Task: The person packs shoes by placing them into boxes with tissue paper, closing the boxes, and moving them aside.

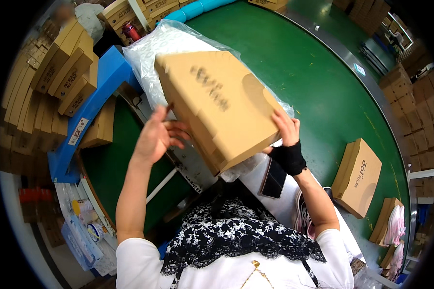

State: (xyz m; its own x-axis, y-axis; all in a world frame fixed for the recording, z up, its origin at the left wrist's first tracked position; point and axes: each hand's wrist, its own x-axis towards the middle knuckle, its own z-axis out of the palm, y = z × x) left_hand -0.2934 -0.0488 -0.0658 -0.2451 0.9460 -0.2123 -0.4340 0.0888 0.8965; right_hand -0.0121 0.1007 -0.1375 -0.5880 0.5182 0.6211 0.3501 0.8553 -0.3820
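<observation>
Box: I count one in grasp, tilted over the worktop, the right hand gripping its right end, the left hand loosely spread beside it, contact unclear to me; one phone lies nearby.

- White short-sleeved top
- Black apron with white floral print, scalloped lace trim, patterned straps
- Black wrist wrap below the right hand
- Gold pendant necklace

This place looks to be a packing workshop for shoes, because there are piled cardboard boxes, pink shoes and a wide green work surface.
</observation>
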